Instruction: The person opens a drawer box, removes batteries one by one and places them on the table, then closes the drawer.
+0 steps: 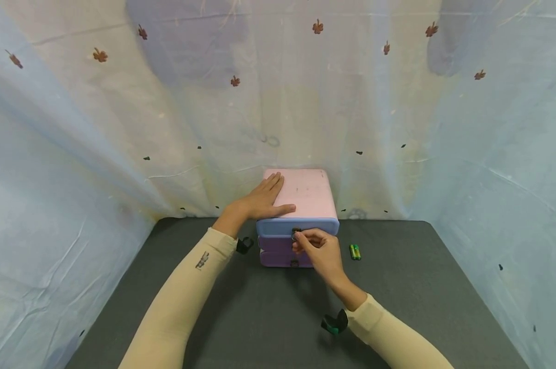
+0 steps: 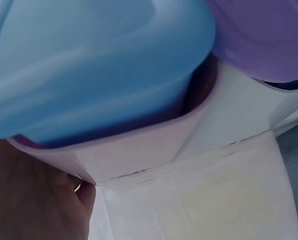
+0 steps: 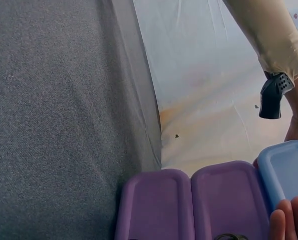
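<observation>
A small drawer cabinet with a pink top (image 1: 307, 192) stands at the back of the table. Its top drawer (image 1: 274, 227) has a blue front; the middle drawer (image 1: 272, 244) and the bottom drawer (image 1: 274, 259) are purple. My left hand (image 1: 261, 202) rests on the pink top, fingers spread and thumb near the front edge. Thumb and fingers of my right hand (image 1: 321, 251) pinch the dark metal pull (image 1: 296, 230) of the blue drawer. In the left wrist view, the blue drawer (image 2: 103, 75) shows a narrow dark gap at its rim inside the pink shell.
Two green batteries (image 1: 355, 252) lie side by side on the dark grey table (image 1: 268, 318), to the right of the cabinet. A pale patterned curtain (image 1: 287, 102) hangs behind and at both sides. Dark straps sit at both wrists.
</observation>
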Demonstrator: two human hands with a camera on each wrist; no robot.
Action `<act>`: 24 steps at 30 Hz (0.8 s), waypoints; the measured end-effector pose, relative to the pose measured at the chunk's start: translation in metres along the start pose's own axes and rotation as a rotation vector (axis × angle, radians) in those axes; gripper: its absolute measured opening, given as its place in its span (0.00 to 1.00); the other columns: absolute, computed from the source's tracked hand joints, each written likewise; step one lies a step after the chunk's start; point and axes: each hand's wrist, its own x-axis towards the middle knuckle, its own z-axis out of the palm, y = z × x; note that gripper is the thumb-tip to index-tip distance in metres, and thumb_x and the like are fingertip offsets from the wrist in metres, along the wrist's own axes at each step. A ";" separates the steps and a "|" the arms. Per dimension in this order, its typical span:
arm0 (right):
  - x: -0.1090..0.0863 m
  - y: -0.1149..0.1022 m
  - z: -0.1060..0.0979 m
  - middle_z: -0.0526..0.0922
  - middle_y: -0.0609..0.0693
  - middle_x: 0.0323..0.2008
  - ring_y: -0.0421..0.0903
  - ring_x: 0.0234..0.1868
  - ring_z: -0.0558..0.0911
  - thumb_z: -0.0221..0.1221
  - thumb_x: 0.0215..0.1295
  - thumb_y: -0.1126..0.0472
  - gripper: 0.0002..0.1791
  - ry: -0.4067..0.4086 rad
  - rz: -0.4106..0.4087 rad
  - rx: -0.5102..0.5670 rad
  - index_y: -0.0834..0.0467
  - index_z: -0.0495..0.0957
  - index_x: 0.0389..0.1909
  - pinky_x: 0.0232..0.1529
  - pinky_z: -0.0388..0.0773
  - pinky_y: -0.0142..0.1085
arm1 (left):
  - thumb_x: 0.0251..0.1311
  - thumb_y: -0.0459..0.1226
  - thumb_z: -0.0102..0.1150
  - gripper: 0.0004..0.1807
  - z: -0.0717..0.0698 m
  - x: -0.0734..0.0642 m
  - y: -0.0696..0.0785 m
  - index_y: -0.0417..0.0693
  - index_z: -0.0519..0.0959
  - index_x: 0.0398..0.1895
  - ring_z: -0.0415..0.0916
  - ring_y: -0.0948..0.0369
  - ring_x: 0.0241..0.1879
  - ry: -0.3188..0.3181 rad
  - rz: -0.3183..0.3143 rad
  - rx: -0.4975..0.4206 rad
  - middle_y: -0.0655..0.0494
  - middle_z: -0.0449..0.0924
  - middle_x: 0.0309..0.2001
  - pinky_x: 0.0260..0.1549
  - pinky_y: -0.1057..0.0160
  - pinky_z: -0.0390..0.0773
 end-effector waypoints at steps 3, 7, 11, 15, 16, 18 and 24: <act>0.001 -0.001 0.000 0.91 0.64 0.33 0.51 0.32 0.92 0.67 0.75 0.63 0.08 0.000 0.012 0.007 0.66 0.89 0.41 0.37 0.92 0.44 | 0.72 0.74 0.39 0.61 0.000 0.001 -0.001 0.44 0.30 0.88 0.20 0.55 0.86 -0.002 -0.004 0.010 0.47 0.23 0.88 0.84 0.54 0.29; 0.002 -0.001 0.001 0.91 0.63 0.33 0.51 0.32 0.92 0.67 0.76 0.63 0.08 0.000 0.010 0.010 0.66 0.89 0.42 0.37 0.92 0.44 | 0.73 0.73 0.40 0.61 -0.003 -0.002 0.003 0.41 0.32 0.88 0.22 0.53 0.87 0.005 0.005 -0.015 0.45 0.26 0.88 0.85 0.53 0.32; 0.004 0.000 0.002 0.91 0.64 0.33 0.53 0.32 0.92 0.66 0.76 0.64 0.08 0.001 0.001 0.016 0.67 0.89 0.42 0.37 0.92 0.45 | 0.74 0.72 0.41 0.61 -0.009 -0.009 0.011 0.38 0.34 0.88 0.23 0.52 0.87 0.001 0.006 -0.038 0.42 0.28 0.88 0.85 0.51 0.32; 0.005 0.002 0.002 0.91 0.64 0.34 0.55 0.33 0.92 0.67 0.76 0.63 0.09 0.000 0.005 0.017 0.66 0.89 0.43 0.38 0.92 0.44 | 0.76 0.69 0.41 0.58 -0.011 -0.011 0.014 0.39 0.33 0.88 0.23 0.53 0.87 -0.016 -0.009 -0.038 0.43 0.27 0.88 0.85 0.53 0.32; 0.006 0.003 0.002 0.91 0.64 0.34 0.55 0.33 0.92 0.67 0.76 0.62 0.09 0.000 0.007 0.017 0.66 0.89 0.43 0.38 0.92 0.44 | 0.76 0.69 0.41 0.58 -0.011 -0.011 0.015 0.39 0.33 0.88 0.23 0.53 0.87 -0.016 -0.011 -0.045 0.43 0.27 0.88 0.85 0.53 0.32; 0.007 0.003 0.002 0.91 0.63 0.34 0.55 0.33 0.92 0.67 0.76 0.62 0.09 0.000 0.008 0.018 0.65 0.89 0.43 0.38 0.92 0.44 | 0.76 0.68 0.41 0.57 -0.010 -0.010 0.014 0.39 0.33 0.88 0.22 0.53 0.87 -0.020 -0.018 -0.044 0.44 0.26 0.88 0.85 0.53 0.31; 0.009 0.006 0.002 0.91 0.65 0.34 0.53 0.32 0.92 0.67 0.76 0.64 0.09 -0.003 -0.017 0.039 0.67 0.89 0.43 0.38 0.92 0.45 | 0.73 0.74 0.36 0.60 -0.005 -0.004 0.008 0.42 0.31 0.88 0.20 0.55 0.86 -0.018 -0.038 -0.009 0.47 0.23 0.88 0.84 0.55 0.29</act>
